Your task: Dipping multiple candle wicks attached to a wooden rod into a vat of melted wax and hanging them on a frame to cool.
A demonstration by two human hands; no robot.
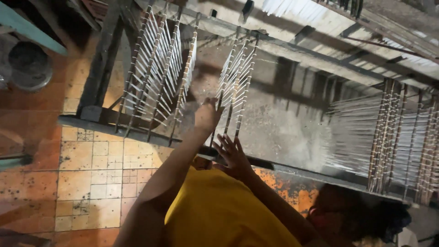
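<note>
Yellow-shirted co-worker's hands on threaded rods.

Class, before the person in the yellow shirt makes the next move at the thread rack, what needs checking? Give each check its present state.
1. Upper hand in contact with the middle rods: ok, it rests against them.
2. Lower hand free: ok, fingers spread, holding nothing.
3. Threads on the middle rods unbroken: cannot tell, too fine.
4. Neighbouring rods lying parallel: ok.
5. Tiled floor dry underfoot: cannot tell, it is stained.
6. Camera wearer's own hands out of the way: ok, none in view.
</note>
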